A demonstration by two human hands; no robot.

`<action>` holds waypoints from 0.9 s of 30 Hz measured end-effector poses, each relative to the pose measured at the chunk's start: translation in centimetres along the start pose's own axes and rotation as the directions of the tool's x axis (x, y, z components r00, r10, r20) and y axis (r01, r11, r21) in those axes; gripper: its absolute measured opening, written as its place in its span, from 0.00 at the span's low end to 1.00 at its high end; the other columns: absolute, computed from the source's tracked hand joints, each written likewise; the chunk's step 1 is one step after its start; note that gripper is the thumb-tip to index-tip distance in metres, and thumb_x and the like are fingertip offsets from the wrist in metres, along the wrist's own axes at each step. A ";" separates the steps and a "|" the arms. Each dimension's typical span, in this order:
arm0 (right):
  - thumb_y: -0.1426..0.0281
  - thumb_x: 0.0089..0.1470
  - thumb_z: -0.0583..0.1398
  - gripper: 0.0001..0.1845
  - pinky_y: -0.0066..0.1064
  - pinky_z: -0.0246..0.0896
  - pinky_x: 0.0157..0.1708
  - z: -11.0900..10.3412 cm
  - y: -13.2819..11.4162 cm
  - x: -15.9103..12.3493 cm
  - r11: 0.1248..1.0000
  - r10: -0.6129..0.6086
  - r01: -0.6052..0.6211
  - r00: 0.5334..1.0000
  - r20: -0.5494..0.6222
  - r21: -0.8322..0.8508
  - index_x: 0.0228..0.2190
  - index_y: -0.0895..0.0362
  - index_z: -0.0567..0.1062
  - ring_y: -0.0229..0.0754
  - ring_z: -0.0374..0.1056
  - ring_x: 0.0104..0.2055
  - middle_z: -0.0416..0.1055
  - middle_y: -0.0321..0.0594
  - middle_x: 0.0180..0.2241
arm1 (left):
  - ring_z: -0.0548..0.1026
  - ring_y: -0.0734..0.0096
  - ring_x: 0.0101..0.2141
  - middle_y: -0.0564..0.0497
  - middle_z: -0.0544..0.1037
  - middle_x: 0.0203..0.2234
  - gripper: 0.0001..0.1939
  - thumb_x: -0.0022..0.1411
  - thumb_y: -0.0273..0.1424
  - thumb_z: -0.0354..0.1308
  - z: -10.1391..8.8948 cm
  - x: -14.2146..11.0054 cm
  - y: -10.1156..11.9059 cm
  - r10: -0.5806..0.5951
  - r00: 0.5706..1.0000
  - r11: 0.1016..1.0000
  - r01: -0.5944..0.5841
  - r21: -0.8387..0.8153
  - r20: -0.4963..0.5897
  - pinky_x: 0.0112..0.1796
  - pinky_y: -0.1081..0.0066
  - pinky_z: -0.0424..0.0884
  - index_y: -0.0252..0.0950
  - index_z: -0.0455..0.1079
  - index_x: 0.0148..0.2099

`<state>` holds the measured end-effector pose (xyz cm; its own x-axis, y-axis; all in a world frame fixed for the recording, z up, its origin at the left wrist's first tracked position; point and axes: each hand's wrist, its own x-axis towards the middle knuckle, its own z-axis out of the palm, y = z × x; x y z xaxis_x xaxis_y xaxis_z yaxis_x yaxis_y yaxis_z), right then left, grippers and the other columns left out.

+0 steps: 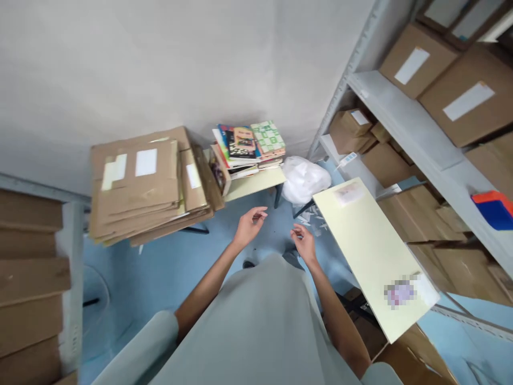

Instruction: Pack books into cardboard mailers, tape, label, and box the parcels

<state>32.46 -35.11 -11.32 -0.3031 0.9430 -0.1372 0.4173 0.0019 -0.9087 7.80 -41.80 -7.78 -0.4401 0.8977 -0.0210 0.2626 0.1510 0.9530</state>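
Note:
My left hand (pixel 249 226) hovers over the floor in front of my body, its fingers loosely bent and apart, with nothing in it. Across from it, my right hand (pixel 303 243) is also in the air, fingers slightly curled and apart, holding nothing. Nearest beyond my left hand is a low cream table (pixel 256 183) that carries a stack of books and magazines (pixel 241 143). To the right of my right hand stands a second cream table (pixel 371 238) with a small pale paper on its far end and a blurred purple item (pixel 401 293) on its near end.
Flattened cardboard boxes (pixel 138 184) are piled at the left of the low table. A white plastic bag (pixel 305 179) sits between the tables, with paper scraps (pixel 315 219) on the floor. Metal shelves (pixel 417 123) with cartons line the right; more stacked cartons (pixel 30 289) stand at left.

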 end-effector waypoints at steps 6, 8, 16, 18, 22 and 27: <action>0.54 0.60 0.66 0.19 0.41 0.81 0.40 7.5 -2.4 -3.6 1.000 -0.008 0.013 0.986 0.166 -0.027 0.46 0.53 0.83 0.49 0.82 0.37 0.84 0.44 0.37 | 0.86 0.59 0.45 0.47 0.87 0.42 0.15 0.68 0.34 0.60 -10.5 -6.1 -4.5 -0.140 0.965 0.990 0.137 -0.031 -0.220 0.51 0.58 0.83 0.41 0.79 0.54; 0.53 0.60 0.65 0.20 0.41 0.81 0.41 9.5 -3.3 -3.5 1.000 -0.017 0.022 0.975 0.223 -0.020 0.47 0.53 0.83 0.49 0.81 0.38 0.85 0.45 0.38 | 0.86 0.59 0.45 0.46 0.88 0.43 0.15 0.67 0.35 0.60 -13.3 -7.3 -5.7 -0.164 0.943 0.986 0.158 -0.044 -0.288 0.50 0.59 0.84 0.41 0.79 0.54; 0.51 0.60 0.65 0.24 0.38 0.79 0.40 16.7 -7.4 0.0 0.996 -0.087 0.077 0.916 0.391 0.041 0.49 0.54 0.83 0.47 0.80 0.38 0.84 0.46 0.41 | 0.85 0.58 0.50 0.43 0.86 0.50 0.17 0.70 0.36 0.58 -21.7 -8.3 -8.8 -0.091 0.861 0.987 0.144 0.067 -0.500 0.55 0.58 0.82 0.38 0.77 0.58; 0.51 0.60 0.65 0.23 0.38 0.79 0.40 18.5 -8.5 1.3 0.994 -0.110 0.096 0.897 0.428 0.054 0.49 0.53 0.83 0.47 0.80 0.39 0.84 0.45 0.41 | 0.84 0.56 0.54 0.41 0.84 0.53 0.19 0.70 0.33 0.56 -23.7 -7.6 -9.1 -0.017 0.844 0.974 0.136 0.184 -0.536 0.57 0.57 0.81 0.37 0.77 0.60; 0.53 0.61 0.65 0.21 0.39 0.79 0.41 22.1 -10.4 4.1 0.988 -0.157 0.139 0.862 0.482 0.073 0.48 0.52 0.83 0.48 0.80 0.39 0.85 0.45 0.41 | 0.78 0.52 0.62 0.38 0.80 0.61 0.27 0.67 0.25 0.56 -27.7 -5.0 -9.9 0.068 0.849 0.888 0.187 0.419 -0.523 0.65 0.53 0.75 0.35 0.75 0.67; 0.54 0.62 0.65 0.18 0.40 0.79 0.42 26.1 -13.0 8.1 0.985 -0.169 0.150 0.826 0.537 0.080 0.46 0.52 0.84 0.48 0.80 0.39 0.85 0.45 0.41 | 0.69 0.44 0.72 0.30 0.71 0.71 0.37 0.62 0.17 0.53 -31.4 0.0 -11.5 0.007 0.936 0.731 0.236 0.641 -0.352 0.72 0.47 0.65 0.29 0.69 0.73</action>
<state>2.22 -36.24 -10.93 -0.7811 0.6004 -0.1714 0.2976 0.1167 -0.9475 -22.21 -56.49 -9.29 -0.7126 0.6953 0.0930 0.6381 0.5874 0.4979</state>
